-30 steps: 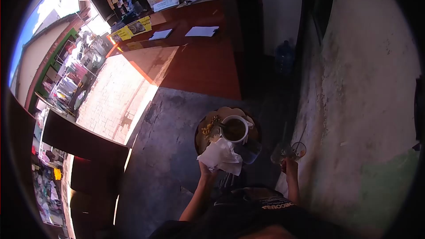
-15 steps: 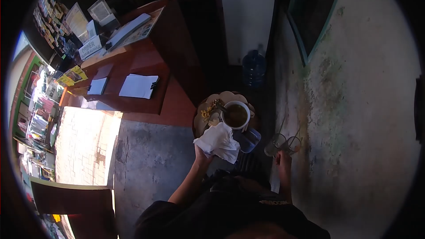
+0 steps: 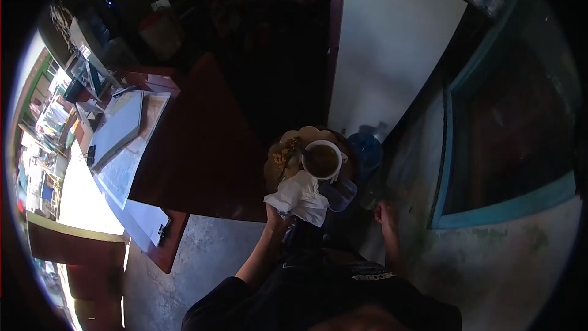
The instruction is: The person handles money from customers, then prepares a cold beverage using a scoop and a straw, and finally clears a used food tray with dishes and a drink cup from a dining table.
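Head view has us carrying a round tray [image 3: 277,175] out in front, the left hand [image 3: 274,216] with its grip clamped on the tray's near edge under a crumpled white napkin [image 3: 298,197]. The landmark is the white bowl [image 3: 322,160] on the tray: it's filled nearly to the rim with dark brown liquid, and a spoon handle seems to poke out of it. Left of the bowl sit yellowish food scraps [image 3: 283,158], and just below-right of it an empty clear plastic container [image 3: 340,192].

Right hand [image 3: 386,214], further right of the bowl, looks closed on glasses, though it's too dark to make them out properly.

Our worry: one-handed tray, full bowl. Any tilt probably slops liquid onto the napkin or floor [image 3: 202,251], and the desk [image 3: 202,159] edge left of the bowl is close enough to bump.
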Demonstrator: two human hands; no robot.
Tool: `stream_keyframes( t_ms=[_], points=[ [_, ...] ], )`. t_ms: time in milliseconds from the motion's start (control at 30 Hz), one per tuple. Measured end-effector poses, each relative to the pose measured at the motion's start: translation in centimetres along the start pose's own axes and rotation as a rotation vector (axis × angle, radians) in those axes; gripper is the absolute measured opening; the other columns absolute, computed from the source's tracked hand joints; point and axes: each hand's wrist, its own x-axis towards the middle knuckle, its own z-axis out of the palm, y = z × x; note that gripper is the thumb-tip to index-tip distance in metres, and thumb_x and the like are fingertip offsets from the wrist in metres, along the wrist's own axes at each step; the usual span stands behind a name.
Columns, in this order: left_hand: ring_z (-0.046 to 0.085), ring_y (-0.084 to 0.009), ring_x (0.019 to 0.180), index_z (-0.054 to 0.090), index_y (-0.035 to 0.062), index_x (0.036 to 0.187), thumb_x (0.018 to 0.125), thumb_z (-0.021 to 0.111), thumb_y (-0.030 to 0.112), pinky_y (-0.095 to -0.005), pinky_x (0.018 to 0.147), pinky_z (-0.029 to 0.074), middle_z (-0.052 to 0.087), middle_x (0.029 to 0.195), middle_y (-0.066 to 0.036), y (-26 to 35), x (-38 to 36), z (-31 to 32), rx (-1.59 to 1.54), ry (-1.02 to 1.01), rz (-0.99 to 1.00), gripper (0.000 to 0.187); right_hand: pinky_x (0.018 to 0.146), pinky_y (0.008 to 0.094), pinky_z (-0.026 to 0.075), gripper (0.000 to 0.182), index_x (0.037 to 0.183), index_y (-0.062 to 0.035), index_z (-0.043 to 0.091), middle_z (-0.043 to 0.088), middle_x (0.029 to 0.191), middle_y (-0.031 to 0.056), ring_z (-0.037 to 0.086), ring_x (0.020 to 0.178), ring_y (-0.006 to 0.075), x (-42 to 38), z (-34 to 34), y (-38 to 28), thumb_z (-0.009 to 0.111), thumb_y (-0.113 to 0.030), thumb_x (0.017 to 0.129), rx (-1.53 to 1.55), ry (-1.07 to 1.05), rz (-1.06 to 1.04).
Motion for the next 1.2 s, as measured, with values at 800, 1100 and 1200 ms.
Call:
stream_keyframes(
  t_ms=[800, 1100, 1200],
  points=[
    [0.062, -0.0254, 0.091, 0.055, 0.0041, 0.113, 0.089, 0.044, 0.037, -0.0399, 0.079, 0.052, 0.063, 0.103, -0.009, -2.5, 0.1, 2.8, -0.161, 0.164, 0.246, 0.042, 0.041, 0.0249, 0.031, 0.039, 0.06, -0.0097, 0.051, 0.046, 0.052, -0.0016, 0.043, 0.043, 0.0084, 12.5, 7.2, -2.1, 0.051, -0.035, 0.089, -0.031, -0.13, -0.311],
    [0.062, -0.0233, 0.094, 0.054, 0.0007, 0.117, 0.089, 0.045, 0.027, -0.0367, 0.081, 0.052, 0.062, 0.107, -0.009, -1.9, -2.8, 2.9, -0.03, 0.156, 0.4, 0.039, 0.044, 0.0217, 0.037, 0.028, 0.073, -0.0096, 0.058, 0.053, 0.061, -0.0014, 0.05, 0.05, 0.0074, 16.5, 4.8, -5.3, 0.058, -0.035, 0.086, 0.204, 0.066, -0.286],
    [0.061, -0.0271, 0.095, 0.055, 0.0043, 0.116, 0.088, 0.046, 0.034, -0.0423, 0.083, 0.051, 0.061, 0.107, -0.009, -1.5, -2.5, 3.7, -0.09, 0.221, 0.256, 0.041, 0.045, 0.0219, 0.038, 0.026, 0.075, -0.0085, 0.059, 0.053, 0.062, -0.001, 0.05, 0.05, 0.0074, 16.2, 2.2, -6.8, 0.059, -0.033, 0.085, 0.103, 0.201, -0.259]
  ],
)
